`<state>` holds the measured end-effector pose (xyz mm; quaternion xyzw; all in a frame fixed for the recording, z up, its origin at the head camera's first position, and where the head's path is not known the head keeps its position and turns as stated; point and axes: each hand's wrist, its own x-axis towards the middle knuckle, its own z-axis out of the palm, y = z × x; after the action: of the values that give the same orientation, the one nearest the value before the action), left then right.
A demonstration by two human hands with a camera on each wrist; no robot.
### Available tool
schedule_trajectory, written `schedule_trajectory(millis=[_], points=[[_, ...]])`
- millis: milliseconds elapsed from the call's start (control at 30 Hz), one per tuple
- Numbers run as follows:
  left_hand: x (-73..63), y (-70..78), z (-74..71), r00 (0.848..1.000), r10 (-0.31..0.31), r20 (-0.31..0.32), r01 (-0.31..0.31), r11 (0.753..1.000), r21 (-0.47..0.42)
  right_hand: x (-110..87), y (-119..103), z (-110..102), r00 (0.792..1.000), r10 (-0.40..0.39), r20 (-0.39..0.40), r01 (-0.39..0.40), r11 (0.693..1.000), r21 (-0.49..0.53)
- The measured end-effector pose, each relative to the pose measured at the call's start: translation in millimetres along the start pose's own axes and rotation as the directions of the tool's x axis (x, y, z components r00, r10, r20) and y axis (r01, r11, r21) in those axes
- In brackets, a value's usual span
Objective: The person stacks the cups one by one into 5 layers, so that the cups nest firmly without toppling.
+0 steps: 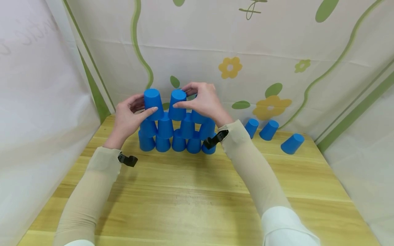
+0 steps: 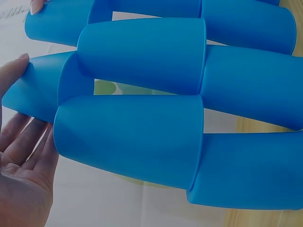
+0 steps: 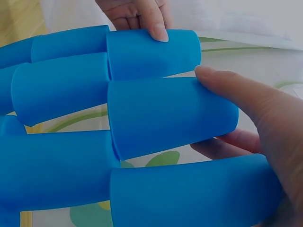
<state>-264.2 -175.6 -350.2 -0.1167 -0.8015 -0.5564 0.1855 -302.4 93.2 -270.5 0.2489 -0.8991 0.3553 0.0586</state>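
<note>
Upside-down blue cups stand stacked in three staggered rows, with several in the bottom row (image 1: 162,144) and several in the middle row (image 1: 165,127). At the left end of the top row, my left hand (image 1: 128,114) holds a cup (image 1: 153,104) between thumb and fingers. Beside it, my right hand (image 1: 203,100) grips another top-row cup (image 1: 177,109), its thumb on the near side. A third top-row cup (image 3: 194,194) shows under the right hand in the right wrist view; the head view mostly hides it. Both held cups touch the row beneath.
Three more upside-down blue cups stand apart at the back right: one (image 1: 251,128) near the right forearm, one (image 1: 269,130) beside it, and one (image 1: 292,143) farther right. A wooden table (image 1: 184,198) bears everything. Printed cloth (image 1: 197,41) hangs close behind the stack.
</note>
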Motion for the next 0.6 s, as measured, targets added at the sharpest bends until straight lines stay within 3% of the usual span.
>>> schedule_trajectory(millis=[267, 600], points=[[-0.4, 0.9, 0.0, 1.0, -0.003, 0.0, 0.003, 1.0, -0.007, 0.3, -2.2, -0.6, 1.0, -0.003, 0.009, 0.004, 0.993, -0.116], [-0.3, 0.3, 0.2, 1.0, -0.01, -0.002, 0.01, 1.0, 0.002, 1.5, -4.8, -0.1, 0.999, -0.033, 0.003, 0.033, 0.991, -0.131]])
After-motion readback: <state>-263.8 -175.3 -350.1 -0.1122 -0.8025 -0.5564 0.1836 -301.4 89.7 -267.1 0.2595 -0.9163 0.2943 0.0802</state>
